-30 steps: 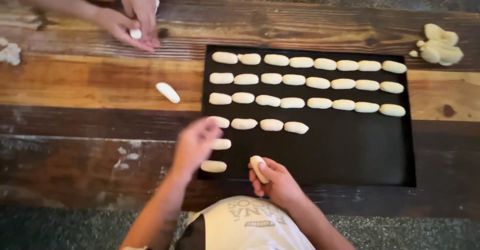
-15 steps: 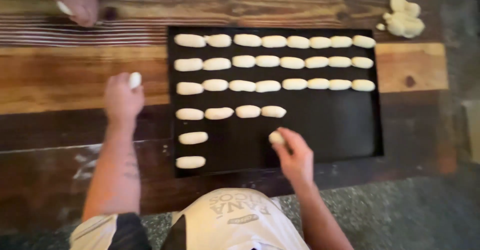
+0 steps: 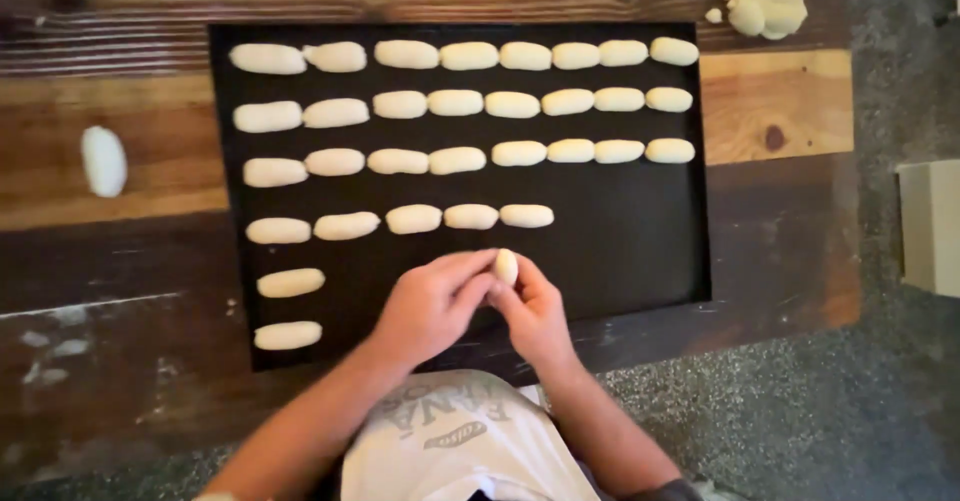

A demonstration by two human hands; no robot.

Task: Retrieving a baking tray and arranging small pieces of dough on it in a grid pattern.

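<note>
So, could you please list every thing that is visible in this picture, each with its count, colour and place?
dough pieces on the tray: 31, pale cream; rows of 8, 8, 8 and 5, plus 2 alone at the lower left.
baking tray: 1, black, on the table's middle.
loose dough piece: 1, pale, on the table left of the tray.
dough lump: 1, pale yellow, top right corner of the table.
wooden table: 1, brown planks, under everything.
box: 1, beige, right edge, on the floor.
held dough piece: 1, pale, between both hands' fingertips.
left hand, right hand: together over the tray's near edge.
</note>
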